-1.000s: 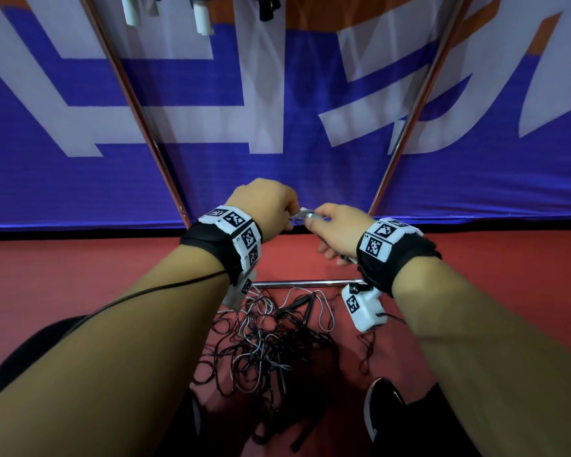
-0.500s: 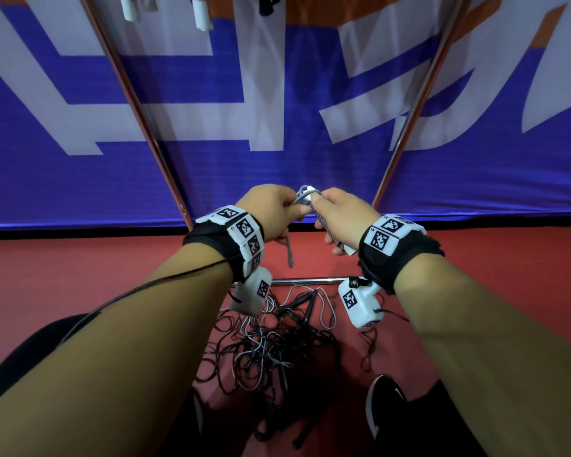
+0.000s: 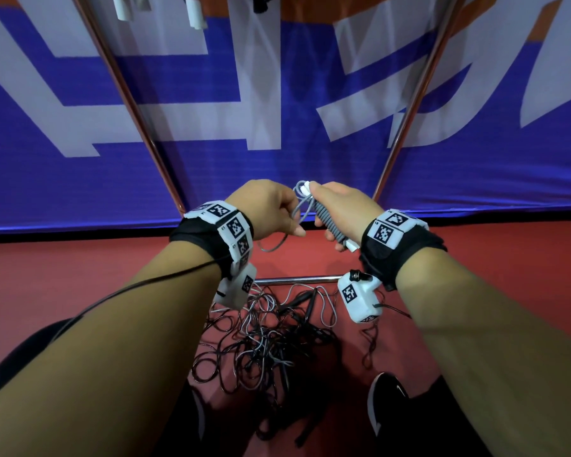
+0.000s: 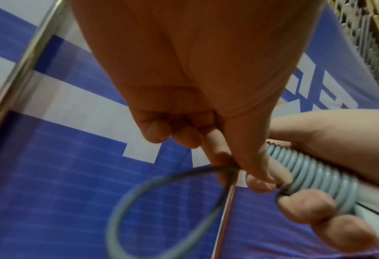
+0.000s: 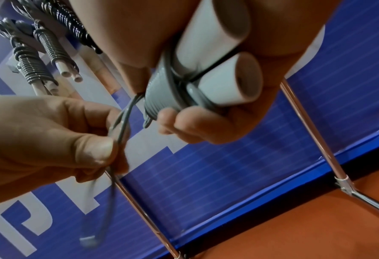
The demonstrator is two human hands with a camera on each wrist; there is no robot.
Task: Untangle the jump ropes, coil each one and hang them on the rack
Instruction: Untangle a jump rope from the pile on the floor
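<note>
A grey jump rope (image 3: pixel 329 223) is wound in tight turns around its two white handles (image 5: pixel 228 78). My right hand (image 3: pixel 338 209) grips this bundle at chest height in front of the rack. My left hand (image 3: pixel 272 211) pinches the loose end loop of grey cord (image 4: pixel 139 189) between thumb and forefinger, right beside the coil (image 4: pixel 316 171). The loop hangs below the left hand (image 5: pixel 51 140), with the cord (image 5: pixel 122 126) running up to the coil. A tangle of black and grey ropes (image 3: pixel 271 341) lies on the red floor under my wrists.
Two slanted metal rack poles (image 3: pixel 129 103) (image 3: pixel 409 103) rise before a blue-and-white banner, joined by a low crossbar (image 3: pixel 297 279). Several coiled ropes (image 5: pixel 33 66) hang at the rack's top. My black shoe (image 3: pixel 386 400) stands right of the tangle.
Both hands rose slightly. The right hand tilted the bundle, so the wound coil shows. The left hand drew the loose cord loop out and down from the coil.
</note>
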